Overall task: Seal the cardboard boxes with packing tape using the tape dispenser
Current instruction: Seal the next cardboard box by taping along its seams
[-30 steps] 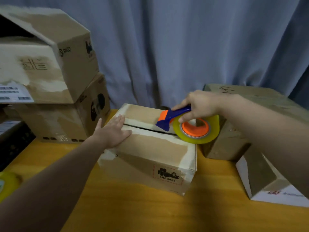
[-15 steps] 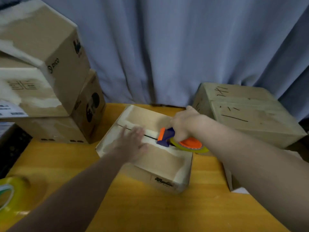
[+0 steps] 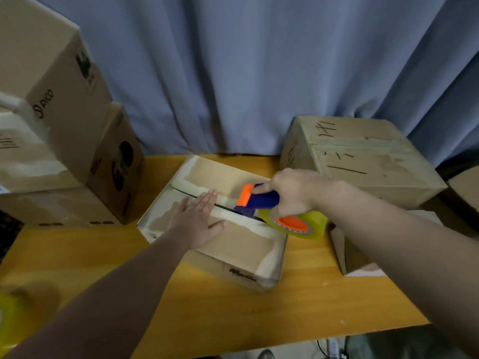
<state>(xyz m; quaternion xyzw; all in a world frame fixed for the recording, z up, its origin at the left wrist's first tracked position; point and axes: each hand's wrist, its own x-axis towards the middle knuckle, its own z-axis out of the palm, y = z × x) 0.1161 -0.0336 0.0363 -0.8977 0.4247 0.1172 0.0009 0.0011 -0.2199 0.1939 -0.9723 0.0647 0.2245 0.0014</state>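
1. now the tape dispenser [image 3: 261, 200] is down on the middle box [image 3: 246, 244] — a second ago the right hand [image 3: 293, 193] held it raised above the box's far right corner. its blue-and-orange nose meets the seam [image 3: 225, 207] between the two top flaps, and the yellow roll [image 3: 298, 224] juts out past the box's right edge.
2. the right hand's fingers are curled round the blue handle, the forefinger laid forward toward the orange tip.
3. the left hand [image 3: 199, 221] has slid in from the box's left edge to the near flap. it lies flat, fingers straight and close together, fingertips at the seam just beside the dispenser's nose.
4. read together, the moves suggest the strip is about to be started, not yet run: the seam shows as a dark gap, and no fresh tape can be made out across it.
5. the seam runs from far left to near right, with the dispenser at its right part — a pull to the left would likely meet the left fingertips, which may have to give way.
6. the box sits skewed on the wooden table [image 3: 311, 294]. stacked boxes [image 3: 64, 99] stand close by its left corner, a big box [image 3: 363, 161] sits just behind the right hand, and a curtain [image 3: 233, 73] closes the back.
7. the open room lies in front, on the bare strip of table nearest the person. a spare roll [image 3: 7, 312], blurred, lies at the near left edge.
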